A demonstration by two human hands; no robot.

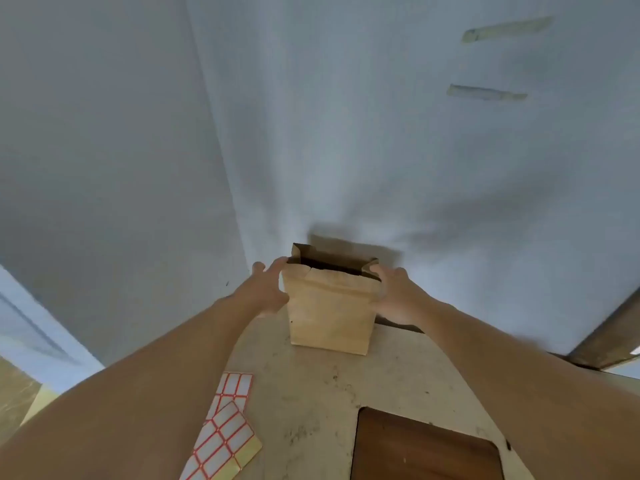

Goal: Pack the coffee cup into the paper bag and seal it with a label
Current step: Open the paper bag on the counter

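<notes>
Red-bordered white label sheets (223,429) lie overlapping on the pale, speckled worktop (311,393), near its left edge. Past them the left hand (268,292) presses its fingers (275,266) against the left side of the brown paper bag (330,317). The bag stands upright at the worktop's far end, its mouth open and dark; whether the cup is inside cannot be told. The right hand (394,294) grips the bag's right upper edge.
</notes>
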